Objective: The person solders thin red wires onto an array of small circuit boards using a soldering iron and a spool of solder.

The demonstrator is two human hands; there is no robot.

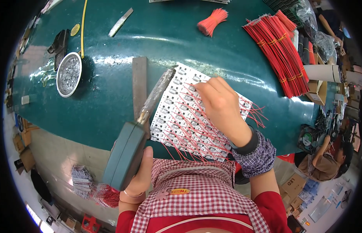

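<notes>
cardboard boxes (292, 186) are sitting low at your right; your left hand (140, 178) is gripping a green soldering iron (128, 149), your right hand (220, 103) is pinching red wires (196, 128) on the white board (167, 116).

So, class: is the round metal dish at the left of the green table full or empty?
Partly full. The round metal dish holds a layer of small silvery bits covering its bottom, below the rim; what they are is too small to tell.

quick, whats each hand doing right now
Left hand: closed around the green soldering iron handle.
Right hand: fingers pinched on a thin red wire over the white circuit board panel.
</notes>
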